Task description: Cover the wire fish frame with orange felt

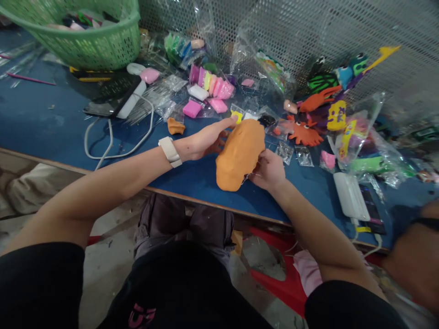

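A large, lumpy, rounded piece of orange modelling clay (240, 153) is held up over the front of the blue table, tilted between my hands. My right hand (269, 170) grips its lower right side, with the fingertips tucked underneath out of sight. Curved along its left side is my left hand (211, 139), whose fingers are partly hidden by the clay. Something shiny, like crumpled clear plastic, shows under the lower right edge. A small torn orange clay scrap (176, 126) lies to the left, near my wrist with its white band.
A green basket (99, 45) stands back left, beside a phone (116, 98) with a white cable. Clay packs (211, 84) and plastic bags line the mesh wall. An orange clay crab (303, 130) sits right, beyond a white power bank (350, 196). Another person's arm (416, 256) is far right.
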`<action>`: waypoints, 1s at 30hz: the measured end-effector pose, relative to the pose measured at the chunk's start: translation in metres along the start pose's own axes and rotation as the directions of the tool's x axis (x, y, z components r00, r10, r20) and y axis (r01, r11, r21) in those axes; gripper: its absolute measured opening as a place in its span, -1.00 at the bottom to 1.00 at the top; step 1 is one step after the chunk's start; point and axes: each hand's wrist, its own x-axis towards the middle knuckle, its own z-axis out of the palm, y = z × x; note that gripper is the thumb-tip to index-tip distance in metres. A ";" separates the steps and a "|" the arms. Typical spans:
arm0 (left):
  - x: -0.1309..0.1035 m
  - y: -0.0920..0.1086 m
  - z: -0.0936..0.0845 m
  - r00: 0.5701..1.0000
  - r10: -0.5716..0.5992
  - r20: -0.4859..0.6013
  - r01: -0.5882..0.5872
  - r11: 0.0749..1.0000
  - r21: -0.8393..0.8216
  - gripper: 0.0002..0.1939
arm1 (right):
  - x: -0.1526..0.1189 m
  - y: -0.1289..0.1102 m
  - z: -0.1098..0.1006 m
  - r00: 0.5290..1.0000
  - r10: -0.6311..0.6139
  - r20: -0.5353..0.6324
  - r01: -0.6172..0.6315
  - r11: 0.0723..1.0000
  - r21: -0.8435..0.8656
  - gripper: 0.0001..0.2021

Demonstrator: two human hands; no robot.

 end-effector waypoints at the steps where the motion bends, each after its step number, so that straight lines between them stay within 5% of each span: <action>1: 0.002 -0.002 -0.004 1.000 0.000 0.011 0.001 1.000 -0.026 -0.41 | 0.001 -0.001 0.001 1.000 -0.001 -0.011 0.001 1.000 0.011 -0.80; 5: 0.003 -0.001 -0.016 0.990 0.122 0.068 -0.129 0.986 0.109 -0.24 | 0.005 -0.009 0.000 1.000 -0.016 0.015 0.015 1.000 0.024 -0.80; 11: -0.004 0.008 -0.025 0.979 0.200 -0.027 -0.179 0.923 0.341 0.02 | 0.009 -0.020 -0.007 0.998 -0.043 0.043 0.043 0.999 0.004 -0.71; 21: -0.006 0.009 -0.026 0.983 0.178 -0.041 -0.156 0.934 0.321 -0.27 | 0.012 -0.027 -0.015 0.999 -0.053 -0.002 0.053 0.997 -0.059 -0.69; 30: -0.017 0.014 -0.027 0.935 0.353 -0.011 -0.238 0.651 0.721 -0.16 | 0.013 -0.031 -0.017 0.999 -0.032 -0.020 0.030 0.996 -0.087 -0.66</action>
